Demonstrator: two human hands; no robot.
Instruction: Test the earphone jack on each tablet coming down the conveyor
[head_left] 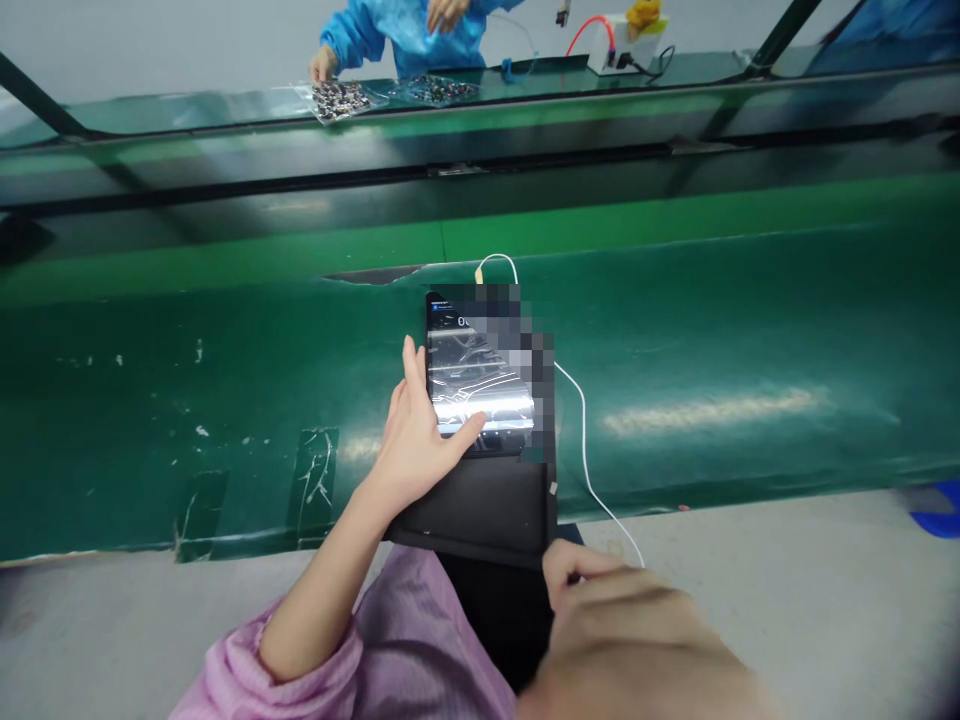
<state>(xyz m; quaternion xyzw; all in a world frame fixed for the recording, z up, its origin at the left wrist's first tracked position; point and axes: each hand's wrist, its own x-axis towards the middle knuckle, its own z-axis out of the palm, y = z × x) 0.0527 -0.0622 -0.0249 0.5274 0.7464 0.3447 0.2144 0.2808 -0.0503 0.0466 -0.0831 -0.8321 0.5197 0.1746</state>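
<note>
A black tablet with its screen lit lies on a larger black tray or case at the table's front edge. Wrinkled, shiny clear film seems to cover the screen. My left hand holds the tablet at its left side, thumb on the lower screen and fingers stretched along the edge. Close to the camera, my right hand is closed beside the case's lower right corner; its fingers curl in, and what they hold, if anything, is hidden. Pixelated blocks mask the tablet's upper right.
A white cable runs along the tablet's right side and over the green table's front edge. Across a rail, a co-worker in blue touches a bag of small parts. A white box stands back right.
</note>
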